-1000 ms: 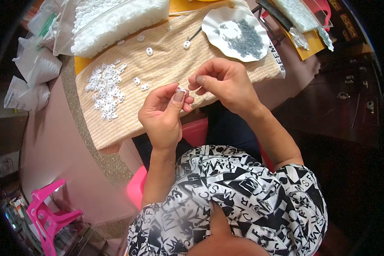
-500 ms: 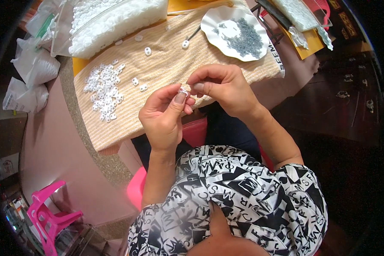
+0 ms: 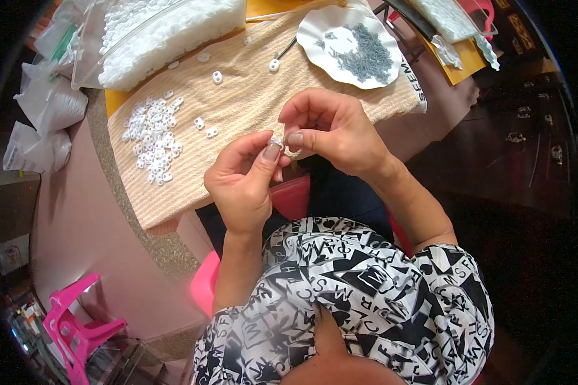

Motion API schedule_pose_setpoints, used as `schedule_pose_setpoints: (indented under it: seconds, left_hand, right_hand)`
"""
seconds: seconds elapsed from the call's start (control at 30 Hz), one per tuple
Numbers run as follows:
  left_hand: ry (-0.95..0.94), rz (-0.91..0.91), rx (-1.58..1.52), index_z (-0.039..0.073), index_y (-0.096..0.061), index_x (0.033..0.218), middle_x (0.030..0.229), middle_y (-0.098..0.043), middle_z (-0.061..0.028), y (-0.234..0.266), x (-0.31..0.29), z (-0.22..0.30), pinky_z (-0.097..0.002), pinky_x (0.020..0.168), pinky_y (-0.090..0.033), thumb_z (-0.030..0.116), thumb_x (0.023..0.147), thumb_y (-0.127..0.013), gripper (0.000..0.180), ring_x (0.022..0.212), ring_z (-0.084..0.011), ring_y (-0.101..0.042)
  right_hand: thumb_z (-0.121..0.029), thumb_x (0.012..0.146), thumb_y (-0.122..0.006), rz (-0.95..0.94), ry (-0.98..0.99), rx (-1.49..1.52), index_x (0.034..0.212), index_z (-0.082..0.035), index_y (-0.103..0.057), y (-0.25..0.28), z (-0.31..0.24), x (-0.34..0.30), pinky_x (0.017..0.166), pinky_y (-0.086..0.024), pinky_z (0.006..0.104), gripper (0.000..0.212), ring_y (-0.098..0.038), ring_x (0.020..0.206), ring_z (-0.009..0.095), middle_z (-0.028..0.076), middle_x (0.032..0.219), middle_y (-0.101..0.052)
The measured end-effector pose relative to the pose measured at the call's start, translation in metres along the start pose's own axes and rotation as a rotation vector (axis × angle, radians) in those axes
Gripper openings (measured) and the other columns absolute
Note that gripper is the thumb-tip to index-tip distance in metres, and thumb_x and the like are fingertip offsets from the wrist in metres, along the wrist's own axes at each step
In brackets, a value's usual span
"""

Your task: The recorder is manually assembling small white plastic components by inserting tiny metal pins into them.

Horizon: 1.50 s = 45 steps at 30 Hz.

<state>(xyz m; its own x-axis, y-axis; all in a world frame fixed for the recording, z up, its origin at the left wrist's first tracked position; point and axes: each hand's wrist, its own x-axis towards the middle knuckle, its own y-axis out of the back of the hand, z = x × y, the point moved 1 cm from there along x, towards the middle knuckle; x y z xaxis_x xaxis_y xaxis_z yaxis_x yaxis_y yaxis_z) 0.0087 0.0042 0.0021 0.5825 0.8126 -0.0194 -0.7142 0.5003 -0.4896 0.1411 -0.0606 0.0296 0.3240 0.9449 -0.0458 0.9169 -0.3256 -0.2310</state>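
My left hand (image 3: 241, 186) pinches a small white plastic piece (image 3: 276, 141) between thumb and forefinger; its fingertips cover much of it. Right beside it, my right hand (image 3: 340, 138) has thumb and forefinger closed together, and whatever they grip is too small to make out. To the left on the striped towel (image 3: 186, 173) lies a pile of small white two-holed pieces (image 3: 154, 141). A few loose ones, such as this two-holed piece (image 3: 212, 132), lie nearer my hands. Farther off, a thin dark rod (image 3: 289, 49) ends at another white piece (image 3: 274, 65).
A scalloped white plate (image 3: 309, 51) with many tiny grey parts (image 3: 369, 61) stands at the far right of the towel. A clear bin (image 3: 173, 48) full of white pieces is at the far left. Plastic bags (image 3: 51, 96) and a pink stool (image 3: 83, 324) are on the left.
The view has shifted slightly, so the table things sit a little farther left. Both hands keep their pinch; the right fingertips stay close beside the white piece.
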Motion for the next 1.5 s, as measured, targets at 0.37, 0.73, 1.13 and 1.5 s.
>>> schedule_pose_setpoints:
  seconds: [0.37,0.73,1.13,1.5]
  left_hand:
    - [-0.003,-0.027,0.033,-0.006,-0.058,0.092,0.077,-0.059,-0.0089,-0.002,-0.002,0.004,-0.0186,0.049,-0.044,-0.004,0.077,-0.059,0.015,0.06,-0.0119,-0.057]
    - [-0.078,-0.069,0.208,-0.004,-0.06,0.087,0.076,-0.058,-0.0071,-0.002,-0.003,0.007,-0.018,0.051,-0.043,-0.007,0.076,-0.058,0.011,0.061,-0.01,-0.056]
    - [-0.337,-0.123,0.518,-0.005,-0.059,0.082,0.067,-0.056,-0.0077,-0.003,-0.006,0.009,-0.0194,0.052,-0.042,-0.012,0.071,-0.058,0.013,0.057,-0.0107,-0.054]
    - [-0.007,-0.054,0.106,-0.007,-0.057,0.094,0.077,-0.06,-0.0114,0.006,0.005,-0.002,-0.021,0.053,-0.045,-0.005,0.08,-0.055,0.014,0.062,-0.0123,-0.056]
  right_hand:
    - [0.005,0.074,-0.059,-0.019,0.004,-0.096,0.09,0.002,-0.053,0.003,-0.008,-0.001,0.064,-0.046,0.0195,0.017,-0.055,0.07,0.007,0.002,0.076,-0.056]
    - [0.009,0.073,-0.055,-0.07,0.051,-0.258,0.088,0.002,-0.052,-0.002,-0.015,-0.006,0.064,-0.045,0.0197,0.017,-0.054,0.071,0.007,0.002,0.076,-0.055]
    - [0.009,0.069,-0.059,-0.054,0.241,-0.546,0.079,0.001,-0.054,-0.005,-0.012,-0.01,0.057,-0.045,0.0207,0.014,-0.054,0.066,0.007,0.003,0.07,-0.055]
    - [0.005,0.077,-0.055,-0.051,-0.097,-0.153,0.096,0.004,-0.052,0.001,-0.005,0.001,0.063,-0.048,0.0218,0.019,-0.057,0.072,0.01,0.006,0.079,-0.059]
